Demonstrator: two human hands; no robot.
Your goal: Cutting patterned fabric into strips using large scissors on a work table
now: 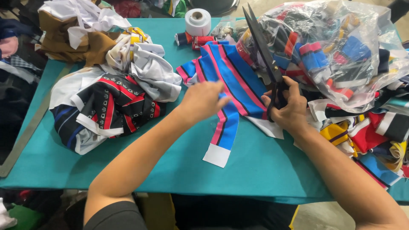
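A blue, pink and black striped fabric piece (pixel 232 81) with a white end lies on the teal table (pixel 264 170). My left hand (pixel 203 99) rests flat on it, fingers apart, pressing the cloth down. My right hand (pixel 286 106) grips the handles of large black scissors (pixel 263 51), whose long blades point up and away over the fabric's right edge.
A heap of black, red and white printed garments (pixel 110 106) lies at the left, with brown and white cloth (pixel 76 30) behind it. A clear plastic bag of coloured pieces (pixel 336 47) sits at the right above loose scraps (pixel 370 132). A white tape roll (pixel 197 21) stands at the back.
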